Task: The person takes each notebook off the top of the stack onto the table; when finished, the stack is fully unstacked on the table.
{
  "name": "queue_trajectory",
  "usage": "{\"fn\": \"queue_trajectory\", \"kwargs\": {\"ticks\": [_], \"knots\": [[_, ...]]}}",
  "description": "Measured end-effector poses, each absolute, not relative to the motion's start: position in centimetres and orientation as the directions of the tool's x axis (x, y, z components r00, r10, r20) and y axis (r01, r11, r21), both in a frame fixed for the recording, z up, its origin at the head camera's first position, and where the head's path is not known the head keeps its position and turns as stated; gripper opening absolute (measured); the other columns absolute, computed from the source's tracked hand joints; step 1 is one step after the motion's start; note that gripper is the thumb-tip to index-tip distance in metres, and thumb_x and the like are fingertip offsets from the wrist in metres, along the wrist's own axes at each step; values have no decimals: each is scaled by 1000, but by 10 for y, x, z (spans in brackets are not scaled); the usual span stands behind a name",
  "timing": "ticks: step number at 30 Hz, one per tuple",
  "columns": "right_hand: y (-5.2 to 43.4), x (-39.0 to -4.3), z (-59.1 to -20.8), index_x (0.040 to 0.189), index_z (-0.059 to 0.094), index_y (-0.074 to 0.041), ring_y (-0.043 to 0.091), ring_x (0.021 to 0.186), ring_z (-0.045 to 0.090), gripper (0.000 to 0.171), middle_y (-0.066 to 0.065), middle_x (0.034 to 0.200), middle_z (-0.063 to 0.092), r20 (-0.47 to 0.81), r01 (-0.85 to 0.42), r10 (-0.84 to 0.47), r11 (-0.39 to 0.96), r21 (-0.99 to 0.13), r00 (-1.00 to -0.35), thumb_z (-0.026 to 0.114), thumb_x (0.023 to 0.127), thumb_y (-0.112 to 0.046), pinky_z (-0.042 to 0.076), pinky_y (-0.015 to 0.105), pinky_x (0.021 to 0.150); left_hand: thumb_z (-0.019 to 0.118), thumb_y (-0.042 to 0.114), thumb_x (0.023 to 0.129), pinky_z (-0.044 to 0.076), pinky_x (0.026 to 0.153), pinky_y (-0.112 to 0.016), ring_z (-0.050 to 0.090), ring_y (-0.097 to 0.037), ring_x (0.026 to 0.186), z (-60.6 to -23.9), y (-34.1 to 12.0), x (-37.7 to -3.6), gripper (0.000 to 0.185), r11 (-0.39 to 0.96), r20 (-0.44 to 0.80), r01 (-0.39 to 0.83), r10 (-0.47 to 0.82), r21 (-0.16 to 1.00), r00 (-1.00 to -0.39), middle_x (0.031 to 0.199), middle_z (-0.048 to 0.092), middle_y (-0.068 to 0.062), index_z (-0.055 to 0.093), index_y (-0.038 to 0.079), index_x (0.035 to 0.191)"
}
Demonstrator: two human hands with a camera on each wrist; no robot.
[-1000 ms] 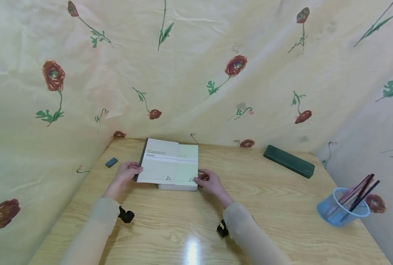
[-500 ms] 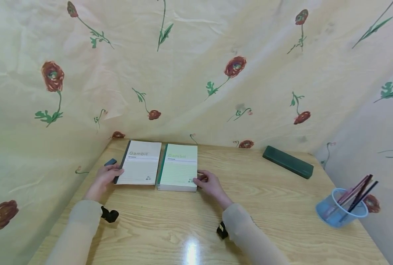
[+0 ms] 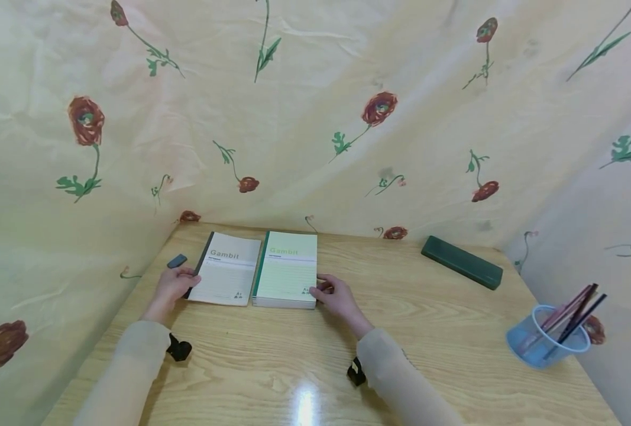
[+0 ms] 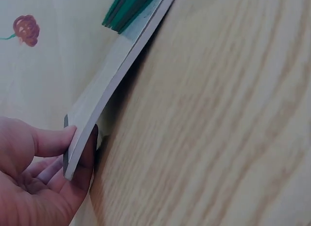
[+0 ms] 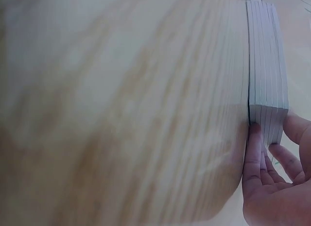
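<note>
A black-spined "Gambit" notebook (image 3: 226,272) lies just left of a stack of green-spined notebooks (image 3: 288,266). My left hand (image 3: 175,286) pinches its spine edge, thumb on the cover and fingers beneath. In the left wrist view, that notebook (image 4: 109,78) slants, its held edge raised above the wood. My right hand (image 3: 337,296) grips the stack's near right corner, with the thumb on the top cover. From the right wrist, the stack (image 5: 265,56) shows several page edges, the fingers (image 5: 253,153) against its side down by the table.
A small dark blue block (image 3: 177,261) lies beyond my left hand. At the back right is a dark green case (image 3: 462,262). A blue mesh cup (image 3: 548,340) with pencils stands at the right. Flowered cloth (image 3: 315,118) hangs behind the wooden table (image 3: 272,361).
My left hand has carried the black-spined notebook leftward off the stack, then lowered it beside the stack and slightly nearer me. The right hand has stayed at the stack's corner.
</note>
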State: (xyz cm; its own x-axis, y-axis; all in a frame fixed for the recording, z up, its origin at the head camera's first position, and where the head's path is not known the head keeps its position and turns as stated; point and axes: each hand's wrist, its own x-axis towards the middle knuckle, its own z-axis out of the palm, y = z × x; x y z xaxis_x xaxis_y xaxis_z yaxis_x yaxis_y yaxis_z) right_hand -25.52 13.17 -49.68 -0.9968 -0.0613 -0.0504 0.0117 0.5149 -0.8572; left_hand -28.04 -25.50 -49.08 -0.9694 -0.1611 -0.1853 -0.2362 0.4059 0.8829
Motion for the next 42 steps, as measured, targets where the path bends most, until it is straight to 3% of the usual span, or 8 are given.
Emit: {"fn": "queue_trajectory", "kwargs": {"ticks": [13, 19, 26, 42], "knots": [[133, -253, -495, 137, 57, -2, 21, 89, 58, 45, 11, 106, 65, -46, 11, -56, 506, -863, -997, 69, 95, -17, 50, 30, 73, 64, 13, 94, 49, 77, -47, 61, -40, 93, -481, -243, -273, 32, 660, -49, -163, -187, 734, -981, 104, 65, -28, 61, -13, 113], [132, -253, -496, 137, 57, -2, 21, 89, 58, 46, 11, 106, 65, -37, -2, -66, 512, -859, -997, 69, 95, -17, 51, 30, 73, 64, 17, 95, 47, 81, -51, 61, -43, 96, -482, -244, -270, 34, 696, -42, -169, -196, 698, -980, 107, 65, -29, 61, -12, 113], [132, -254, -497, 137, 57, -2, 20, 89, 58, 46, 11, 105, 65, -34, -6, -69, 508, -861, -997, 70, 95, -17, 50, 29, 73, 65, 19, 95, 48, 74, -49, 63, -42, 95, -484, -243, -267, 34, 716, -51, -200, -224, 669, -973, 108, 66, -26, 64, -9, 114], [133, -254, -498, 136, 57, -2, 20, 88, 58, 46, 10, 104, 65, -27, -15, -76, 504, -863, -997, 69, 95, -17, 50, 30, 74, 66, 21, 94, 49, 73, -51, 63, -42, 94, -486, -250, -266, 33, 727, -17, -189, -237, 660, -971, 107, 68, -25, 66, -8, 111]]}}
